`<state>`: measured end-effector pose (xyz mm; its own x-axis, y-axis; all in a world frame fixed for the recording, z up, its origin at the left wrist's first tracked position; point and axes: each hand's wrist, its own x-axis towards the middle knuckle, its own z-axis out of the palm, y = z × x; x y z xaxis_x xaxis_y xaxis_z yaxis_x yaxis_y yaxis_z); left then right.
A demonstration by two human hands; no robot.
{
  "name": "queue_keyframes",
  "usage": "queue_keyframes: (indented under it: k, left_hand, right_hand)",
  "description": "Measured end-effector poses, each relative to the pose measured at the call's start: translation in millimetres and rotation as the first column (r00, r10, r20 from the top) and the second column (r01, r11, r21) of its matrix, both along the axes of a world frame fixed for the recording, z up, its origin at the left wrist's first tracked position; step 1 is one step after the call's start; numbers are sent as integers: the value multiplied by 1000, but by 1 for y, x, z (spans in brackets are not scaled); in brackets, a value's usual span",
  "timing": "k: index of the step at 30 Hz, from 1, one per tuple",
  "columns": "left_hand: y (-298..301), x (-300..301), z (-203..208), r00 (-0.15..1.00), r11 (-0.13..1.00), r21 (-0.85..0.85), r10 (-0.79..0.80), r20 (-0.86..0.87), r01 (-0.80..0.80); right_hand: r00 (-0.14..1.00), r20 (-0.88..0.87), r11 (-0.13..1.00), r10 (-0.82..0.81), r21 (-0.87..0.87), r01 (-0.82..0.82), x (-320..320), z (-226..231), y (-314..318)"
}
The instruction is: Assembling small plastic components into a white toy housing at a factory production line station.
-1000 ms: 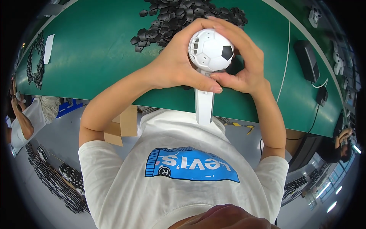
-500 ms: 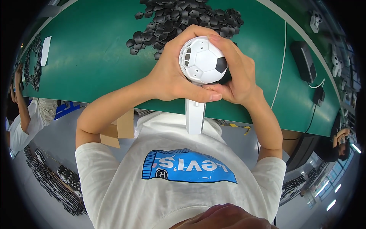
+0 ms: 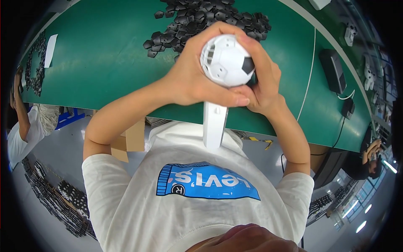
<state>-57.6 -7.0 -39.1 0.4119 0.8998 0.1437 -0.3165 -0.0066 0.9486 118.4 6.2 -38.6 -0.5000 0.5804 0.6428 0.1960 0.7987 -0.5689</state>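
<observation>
Both hands hold a white handheld device with a soccer-ball-patterned head [image 3: 228, 63] and a straight white handle [image 3: 214, 126] pointing down toward my shirt. My left hand [image 3: 187, 84] wraps the head's left side, where slots show, its thumb stretched along the bottom. On the other side my right hand [image 3: 268, 82] is closed round the head, fingertips over the top. A black pentagon panel [image 3: 248, 65] sits in the ball's right side. Several small holes show in the white panels. Beyond my hands lies a heap of loose black pentagon pieces [image 3: 210, 19].
The green table [image 3: 105, 54] bears another black heap [image 3: 34, 69] and a white strip [image 3: 51, 50] at far left. At right stand a black box [image 3: 333, 71] and a cabled adapter [image 3: 348, 108]. Other people [image 3: 31, 132] work at both sides. A cardboard box [image 3: 135, 136] is below.
The ball head has turned slightly in my hands, so holes show near its top. My right thumb has shifted up against its lower edge. Both hands still hold the device.
</observation>
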Motion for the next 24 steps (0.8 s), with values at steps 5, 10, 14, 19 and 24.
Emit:
queue_keyframes:
  k: [5, 10, 14, 19, 24]
  left_hand:
    - [9, -14, 29, 990, 1000, -9, 7, 143, -5]
    - [23, -58, 14, 929, 992, -122, 17, 370, 30]
    - [31, -68, 23, 925, 994, 11, 97, 368, -108]
    - [23, -61, 29, 981, 963, 236, 92, 172, -131]
    - [16, -42, 27, 980, 907, 383, 197, -19, -175]
  right_hand:
    - [999, 36, 1000, 18, -1, -18, 22, 13, 21]
    - [933, 278, 909, -229, -283, 307, 76, 1, 40]
    - [885, 440, 917, -150, -272, 291, 79, 9, 40]
    - [869, 480, 927, -121, -257, 271, 76, 11, 34]
    - [882, 456, 880, -119, -363, 307, 81, 8, 36]
